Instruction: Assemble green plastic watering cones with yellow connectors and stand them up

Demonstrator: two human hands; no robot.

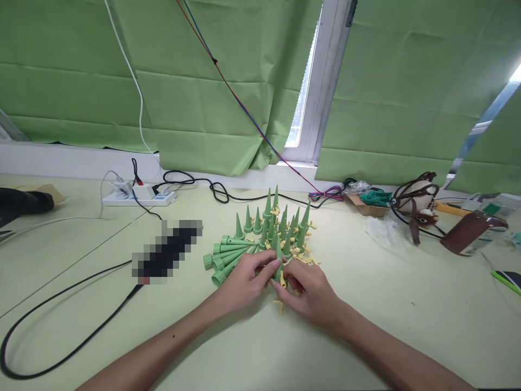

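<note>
A cluster of green plastic cones stands upright on the pale green table, with several more cones lying on their sides at its left. Small yellow plastic pieces are scattered among them. My left hand and my right hand meet just in front of the pile. Both pinch one upright green cone between their fingertips. A yellow piece sits at that cone's base by my right fingers, and another yellow piece lies on the table below my hands.
A white power strip with plugs and black cables lies at the left. A blurred dark object sits left of the cones. At the right are a brown strap bundle, a clear bag and a cardboard tray. Green curtains hang behind.
</note>
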